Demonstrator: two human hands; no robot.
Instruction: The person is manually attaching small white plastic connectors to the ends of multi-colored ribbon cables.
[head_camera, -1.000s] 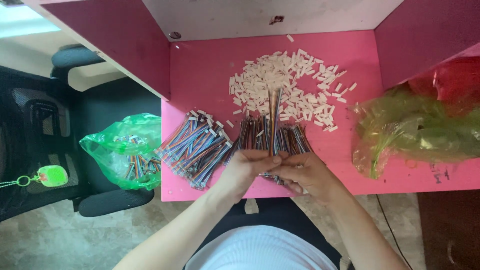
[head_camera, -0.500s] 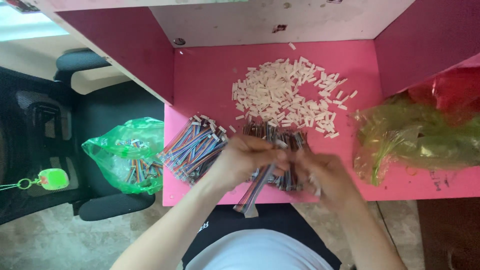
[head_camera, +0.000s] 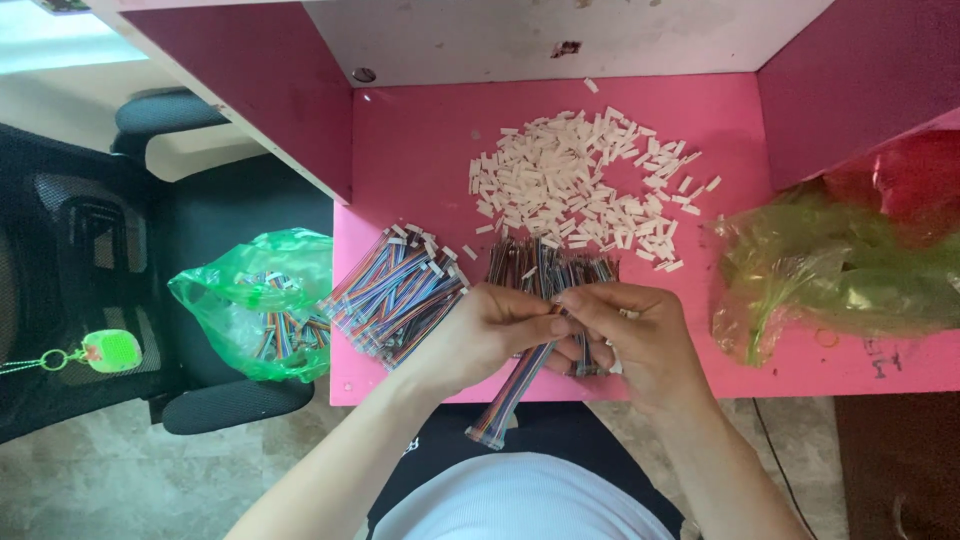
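My left hand (head_camera: 480, 335) and my right hand (head_camera: 630, 335) meet over the front edge of the pink table (head_camera: 420, 140). Together they grip one multicoloured ribbon cable (head_camera: 505, 400) that hangs down toward my lap, its top end pinched between both hands' fingertips. Under my hands lies a pile of loose ribbon cables (head_camera: 550, 268). A stack of ribbon cables with white end plugs (head_camera: 395, 292) lies to the left. A heap of small white connector housings (head_camera: 580, 185) is spread farther back.
A green plastic bag with more cables (head_camera: 255, 300) rests on a black chair (head_camera: 90, 260) left of the table. Crumpled green and red plastic bags (head_camera: 850, 270) lie at the right. Pink side walls (head_camera: 260, 80) enclose the desk.
My hands lifted one cable out of the loose pile and drew it toward me; it now hangs below the table edge, held at its top by both hands.
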